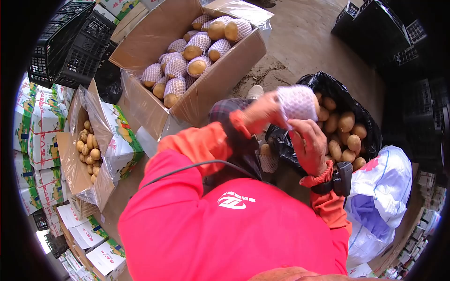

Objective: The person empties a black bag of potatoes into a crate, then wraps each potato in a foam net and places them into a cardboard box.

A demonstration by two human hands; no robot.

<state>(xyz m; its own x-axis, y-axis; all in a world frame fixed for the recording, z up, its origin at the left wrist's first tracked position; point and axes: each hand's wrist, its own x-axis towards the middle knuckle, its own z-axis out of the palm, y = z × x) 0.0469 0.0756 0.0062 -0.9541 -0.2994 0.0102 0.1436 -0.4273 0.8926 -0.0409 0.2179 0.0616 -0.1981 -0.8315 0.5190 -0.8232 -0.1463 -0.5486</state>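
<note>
A potato in a white foam net sleeve (296, 103) is held up in front of me, with a little tan skin showing at its right end. My left hand (262, 112) is closed around its left side. Below it, my right hand (310, 143) pinches the lower edge of the net between bent fingers. Just beyond that hand, bare potatoes (346, 122) fill a black plastic bag (365, 105). Another netted potato (268, 159) sits low between my arms, partly hidden.
A large cardboard box (225, 77) holds netted potatoes (197, 46). Smaller bare potatoes (88, 149) lie in a lined carton (123, 140) at left. A white sack (386, 182) with purple nets stands at right. Black crates (70, 42) and stacked printed cartons (47, 136) line the edges.
</note>
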